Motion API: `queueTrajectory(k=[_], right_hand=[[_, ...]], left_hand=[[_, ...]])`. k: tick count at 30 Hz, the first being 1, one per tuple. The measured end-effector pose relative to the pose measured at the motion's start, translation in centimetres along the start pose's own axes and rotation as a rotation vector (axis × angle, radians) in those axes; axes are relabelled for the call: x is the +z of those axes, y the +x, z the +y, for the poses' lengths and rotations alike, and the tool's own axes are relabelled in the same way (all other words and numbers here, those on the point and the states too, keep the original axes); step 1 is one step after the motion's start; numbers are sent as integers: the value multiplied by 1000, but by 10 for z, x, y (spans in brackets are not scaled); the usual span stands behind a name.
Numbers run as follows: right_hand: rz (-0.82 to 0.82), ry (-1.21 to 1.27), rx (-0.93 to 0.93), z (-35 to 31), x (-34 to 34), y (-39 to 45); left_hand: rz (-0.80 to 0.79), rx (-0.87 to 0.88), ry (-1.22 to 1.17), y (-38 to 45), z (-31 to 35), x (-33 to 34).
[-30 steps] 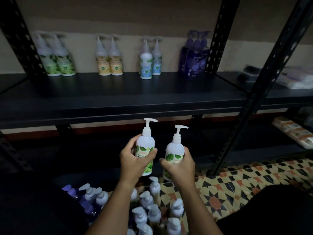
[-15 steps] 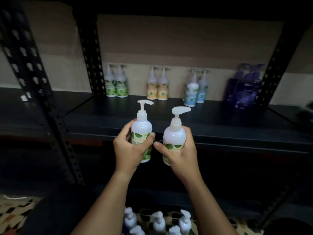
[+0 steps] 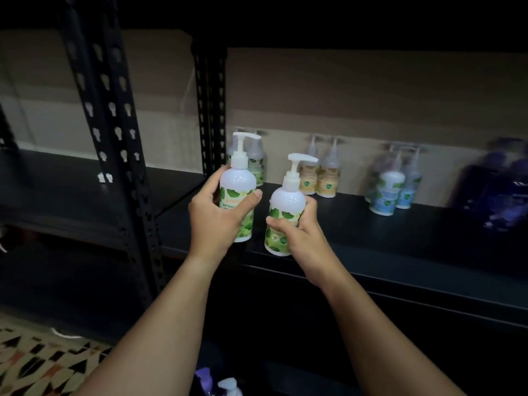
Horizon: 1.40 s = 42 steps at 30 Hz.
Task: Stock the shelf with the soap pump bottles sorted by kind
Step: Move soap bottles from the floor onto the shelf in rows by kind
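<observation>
Bottles first: two white pump soaps w/ green leaf labels, one per hand, both upright. I judged them rigid plastic, smooth and a bit slick, prob. moderately heavy if full; the pump heads looked like the weak part, so the body around the label was the place to hold, not the nozzle.

My left hand point(image 3: 213, 221) was wrapped round the left bottle point(image 3: 237, 190), thumb across the front of the label, fingers behind. My right hand point(image 3: 297, 232) was clamped on the right bottle point(image 3: 283, 212) from its right side, thumb low on the label. The left one sat higher, over the shelf point(image 3: 400, 238) surface; the right one's base was level w/ the front edge of the shelf, and I couldn't tell whether it touched.

Straight behind the left bottle, at the back wall, stood the matching green-label pair point(image 3: 255, 164), approx. in line w/ my hands. Further right along the back: a yellow-label pair point(image 3: 321, 175), a blue-label group point(image 3: 391, 187), then dark purple bottles point(image 3: 503, 190), blurred. A black upright post point(image 3: 211, 110) stood just left of the green pair.
</observation>
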State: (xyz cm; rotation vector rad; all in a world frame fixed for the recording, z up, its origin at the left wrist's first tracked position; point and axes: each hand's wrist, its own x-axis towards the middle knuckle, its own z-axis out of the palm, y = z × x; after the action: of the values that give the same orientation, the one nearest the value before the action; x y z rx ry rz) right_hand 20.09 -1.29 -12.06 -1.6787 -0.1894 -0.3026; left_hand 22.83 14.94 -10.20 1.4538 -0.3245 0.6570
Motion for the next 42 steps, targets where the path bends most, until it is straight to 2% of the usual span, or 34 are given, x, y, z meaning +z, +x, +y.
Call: queueTrajectory(k=[5, 11, 15, 20, 28, 42], right_hand=[[-42, -65, 30, 13, 16, 40], [-62, -278, -33, 34, 36, 99], [-67, -311, -63, 47, 48, 138], [49, -364, -118, 61, 63, 176], [253, -358, -54, 71, 72, 217], [251, -460, 23, 69, 71, 221]], left_hand=[[52, -6, 7, 23, -22, -4], [87, -49, -32, 46, -42, -8], [156, -56, -67, 57, -52, -9], [214, -52, -85, 70, -59, -8], [226, -43, -93, 74, -64, -8], [212, -56, -85, 74, -66, -6]])
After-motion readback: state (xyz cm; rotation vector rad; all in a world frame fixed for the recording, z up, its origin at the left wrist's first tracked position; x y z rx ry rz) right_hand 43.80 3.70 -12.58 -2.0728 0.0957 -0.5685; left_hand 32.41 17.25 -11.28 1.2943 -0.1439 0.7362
